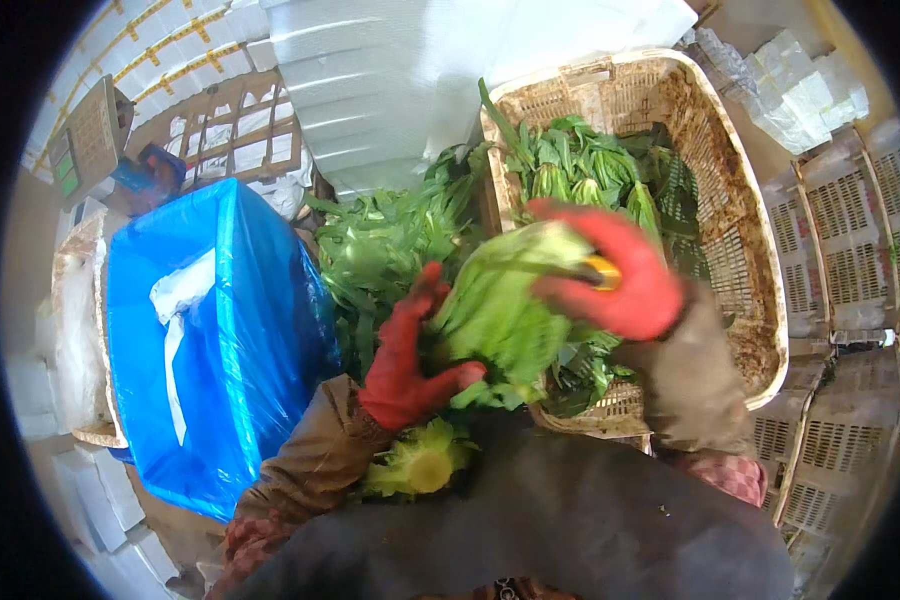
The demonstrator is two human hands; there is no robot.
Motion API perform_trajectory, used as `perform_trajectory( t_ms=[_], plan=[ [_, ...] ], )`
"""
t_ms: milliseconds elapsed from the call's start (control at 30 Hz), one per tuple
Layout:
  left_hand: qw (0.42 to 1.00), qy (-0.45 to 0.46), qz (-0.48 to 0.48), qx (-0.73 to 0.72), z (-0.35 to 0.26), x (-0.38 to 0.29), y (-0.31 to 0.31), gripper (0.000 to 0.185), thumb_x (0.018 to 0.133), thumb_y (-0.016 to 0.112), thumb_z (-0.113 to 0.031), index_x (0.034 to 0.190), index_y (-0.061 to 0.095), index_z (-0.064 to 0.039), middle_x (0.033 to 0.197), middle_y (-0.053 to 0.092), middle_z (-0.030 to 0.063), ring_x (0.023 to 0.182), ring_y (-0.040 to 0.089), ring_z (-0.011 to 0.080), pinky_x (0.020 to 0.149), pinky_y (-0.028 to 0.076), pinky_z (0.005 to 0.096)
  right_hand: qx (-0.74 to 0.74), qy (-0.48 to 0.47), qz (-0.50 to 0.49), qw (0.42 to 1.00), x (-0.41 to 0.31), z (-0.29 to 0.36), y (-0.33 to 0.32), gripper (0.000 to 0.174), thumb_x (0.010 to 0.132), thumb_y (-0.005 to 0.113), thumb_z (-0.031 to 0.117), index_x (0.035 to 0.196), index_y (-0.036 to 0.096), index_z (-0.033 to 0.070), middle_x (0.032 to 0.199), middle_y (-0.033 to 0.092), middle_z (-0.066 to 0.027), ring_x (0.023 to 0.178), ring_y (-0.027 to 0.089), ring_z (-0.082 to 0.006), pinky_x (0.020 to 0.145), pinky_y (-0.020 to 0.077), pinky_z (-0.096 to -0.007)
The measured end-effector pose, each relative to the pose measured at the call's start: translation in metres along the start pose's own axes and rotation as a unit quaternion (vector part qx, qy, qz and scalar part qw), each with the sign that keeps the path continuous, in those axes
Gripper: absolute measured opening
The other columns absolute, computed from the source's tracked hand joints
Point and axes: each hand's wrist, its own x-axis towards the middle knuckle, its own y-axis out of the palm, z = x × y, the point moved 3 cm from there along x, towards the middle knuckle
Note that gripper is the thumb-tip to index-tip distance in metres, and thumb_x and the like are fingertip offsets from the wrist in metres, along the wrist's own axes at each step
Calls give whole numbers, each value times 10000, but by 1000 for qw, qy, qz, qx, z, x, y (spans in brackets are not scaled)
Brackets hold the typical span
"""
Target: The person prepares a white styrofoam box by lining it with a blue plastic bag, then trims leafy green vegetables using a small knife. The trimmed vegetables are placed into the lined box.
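My right hand (pixel 630 277), in a red glove, grips a head of leafy lettuce (pixel 506 300) by its pale stem end. A yellow-handled tool (pixel 606 272), probably a knife, is in the same hand; blur hides its blade. My left hand (pixel 412 352), also red-gloved, is spread at the leafy side of the head, its thumb and fingers apart. Whether it touches the leaves is unclear. Below it, against my dark apron (pixel 570 502), lies another leafy head (pixel 424 465) with its round cut end showing.
A blue plastic liner (pixel 229 337) fills a box at left, a white strip inside. Loose green leaves (pixel 390 240) are piled beyond my hands. The dirty plastic crate (pixel 735 225) at right holds several green heads (pixel 585 165). White foam boxes (pixel 375 90) stand behind; more crates (pixel 832 255) are far right.
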Motion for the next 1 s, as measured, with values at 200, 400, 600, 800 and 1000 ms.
perform_trajectory(
  t_ms=[200, 400, 600, 800, 1000],
  plan=[
    [852, -344, -18, -394, 104, -27, 11, 748, 865, 677, -48, 1513, 309, -106, 1446, 450, 142, 1302, 480, 306, 1032, 448, 427, -341, 5, 32, 940, -15, -6, -7, 559, 804, 723, 128, 1337, 555, 92, 1092, 640, -164, 915, 648, -334, 787, 550, -433],
    [853, -359, 0, -379, 131, 0, 8, 665, 901, 628, -39, 1500, 360, -144, 1322, 563, 114, 1166, 587, 263, 913, 500, 342, 125, -47, 272, 953, -72, -33, 135, 503, 855, 716, 350, 1310, 595, 172, 1235, 648, -133, 1129, 635, -322, 913, 521, -407],
    [933, -216, 107, -269, 32, 81, -54, 779, 841, 771, -382, 1472, 400, -116, 1427, 503, 128, 1311, 489, 281, 1108, 370, 451, 248, 236, -14, 939, -58, -100, 33, 368, 846, 775, 210, 1184, 693, 87, 1059, 726, -118, 967, 679, -182, 836, 551, -324],
    [948, 158, 202, 189, -58, 92, 12, 945, 681, 890, -282, 1446, 395, -28, 1404, 522, 176, 1319, 484, 307, 1150, 330, 438, -101, -49, -63, 992, -50, -53, 14, 347, 849, 738, 123, 1179, 667, 44, 1071, 725, -89, 892, 673, -178, 752, 531, -353],
    [989, -122, 61, 61, -33, 25, -1, 975, 580, 912, -157, 1413, 423, -26, 1300, 584, 201, 1178, 589, 351, 1012, 466, 410, 0, 96, 50, 994, -49, -28, 25, 401, 841, 595, -13, 1233, 640, 59, 1152, 681, -207, 1019, 695, -282, 857, 552, -357]
  ],
)
